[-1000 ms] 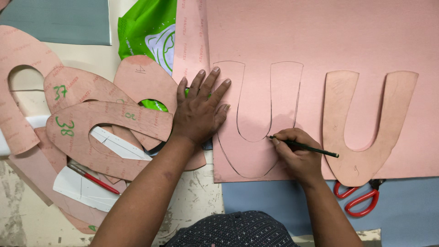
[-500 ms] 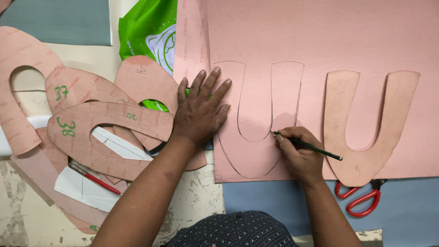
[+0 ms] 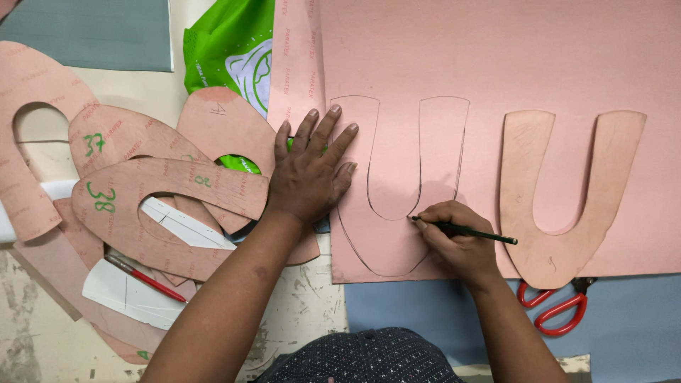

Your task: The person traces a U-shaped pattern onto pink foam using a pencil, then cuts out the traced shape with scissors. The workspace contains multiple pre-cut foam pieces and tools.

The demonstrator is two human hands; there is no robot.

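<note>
Pencil on a big pink sheet, one hand pinning the sheet down.

The pink sheet point(image 3: 496, 64) lies flat across the table's right half, bearing a pencilled U-shaped outline point(image 3: 397, 184); the right hand point(image 3: 457, 237) is closed round a dark pencil point(image 3: 468, 231), its tip on the bottom of the outline's inner curve. The left hand point(image 3: 308, 174) rests open, fingers spread, on the sheet's left edge. Just right of the outline lies a tan U-shaped template point(image 3: 567, 198). Red-handled scissors point(image 3: 560, 305) poke out below the sheet, and a heap of pink cut-out patterns point(image 3: 142, 184) and a green bag point(image 3: 227, 50) sit to the left. Since a second ago the pencil tip has crept left along the inner curve; the left hand has stayed put.
</note>
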